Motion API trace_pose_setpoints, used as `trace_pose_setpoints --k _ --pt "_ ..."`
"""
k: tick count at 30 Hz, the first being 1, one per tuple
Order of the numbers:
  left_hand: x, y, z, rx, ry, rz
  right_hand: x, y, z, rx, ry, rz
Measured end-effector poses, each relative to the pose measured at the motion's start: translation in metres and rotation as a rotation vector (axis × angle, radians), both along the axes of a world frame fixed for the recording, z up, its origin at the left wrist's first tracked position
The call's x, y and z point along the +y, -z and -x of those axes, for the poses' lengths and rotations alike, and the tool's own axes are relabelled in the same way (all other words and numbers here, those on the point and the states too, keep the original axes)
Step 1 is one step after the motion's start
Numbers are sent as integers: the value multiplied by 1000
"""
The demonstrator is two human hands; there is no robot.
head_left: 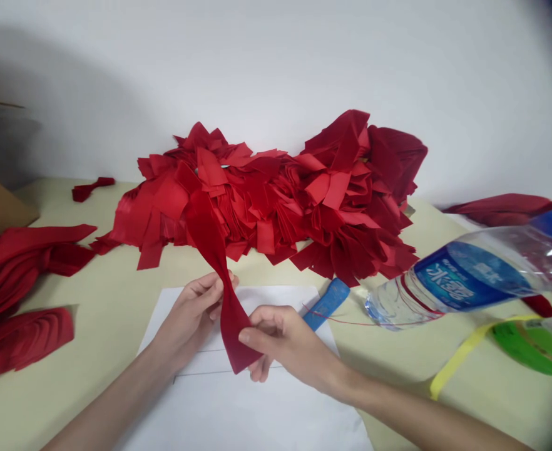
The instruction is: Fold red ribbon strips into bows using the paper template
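A dark red velvety strip of fabric (219, 269), pinched narrow at its middle and wider at both ends, is held up between my two hands. My left hand (201, 307) closes on its narrow middle with thumb and fingers. The lower end sits between the thumb and fingers of my right hand (276, 341). Beneath both hands lies a white sheet of paper (257, 413) with dark ruled lines. A blue-handled tool (327, 304), its other end hidden behind my right hand, rests on the paper's right edge with thin red thread near it.
A big heap of red fabric strips (266, 207) stands against the wall. More red strips (17, 275) are stacked at left, near a small red bow piece (92, 188). At right lie a plastic bottle (477, 269) with red thread around it, a yellow strip (461, 357) and a green package (534, 344).
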State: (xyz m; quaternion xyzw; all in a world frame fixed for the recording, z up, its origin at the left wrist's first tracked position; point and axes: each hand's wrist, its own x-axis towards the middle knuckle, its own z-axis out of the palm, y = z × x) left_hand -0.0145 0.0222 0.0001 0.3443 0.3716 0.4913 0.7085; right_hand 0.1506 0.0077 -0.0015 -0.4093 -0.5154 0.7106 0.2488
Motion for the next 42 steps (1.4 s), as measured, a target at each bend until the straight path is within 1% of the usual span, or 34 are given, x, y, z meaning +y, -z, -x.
trace_pose_setpoints --k 2,3,4,6,7,8,9,11,13,14,16,18,20,23,26,28,32,36,39,42 --pt "-1 0 -1 20 12 -7 -4 0 -2 -58 -19 -24" --pt "-1 1 -1 27 16 -7 -7 -2 -4 -128 -56 -71" --pt "-2 1 -1 30 18 -8 -10 -7 -8 -220 -113 -145" --pt "-1 1 -1 30 17 -10 -16 -21 -18 -448 -261 -362" --pt "-1 1 -1 29 18 -9 -17 -29 -24 -532 -315 -474" --pt "0 1 0 28 21 -7 -17 -36 -31 -598 -336 -574" --pt "0 1 0 24 28 -4 -15 -42 -38 -648 -327 -669" --pt "1 2 1 8 42 0 -9 -49 -52 -786 -237 -858" --pt "1 2 1 -9 47 2 -1 -46 -67 -1024 -105 -1026" --pt "1 3 1 -15 45 3 3 -41 -75 -1165 -56 -1072" --pt "2 3 0 -20 50 4 7 -31 -88 -1368 -62 -1064" --pt "2 4 0 -22 65 4 7 -21 -98 -1441 -96 -1011" --pt "2 4 0 -19 75 4 3 -15 -105 -1437 -104 -958" --pt "2 5 0 -7 85 13 -3 -13 -109 -1373 -104 -862" --pt "1 6 0 1 96 22 -4 -18 -109 -1230 -92 -755" --pt "0 6 -1 11 105 19 -4 -24 -106 -1114 -66 -714" --pt "-2 7 -6 58 144 35 -2 -38 -96 -926 -59 -697" --pt "-7 10 -11 94 185 44 1 -50 -82 -710 -65 -750" --pt "-10 11 -15 121 196 46 5 -55 -70 -630 -44 -759" --pt "-14 10 -18 126 171 41 9 -61 -55 -585 -23 -707"
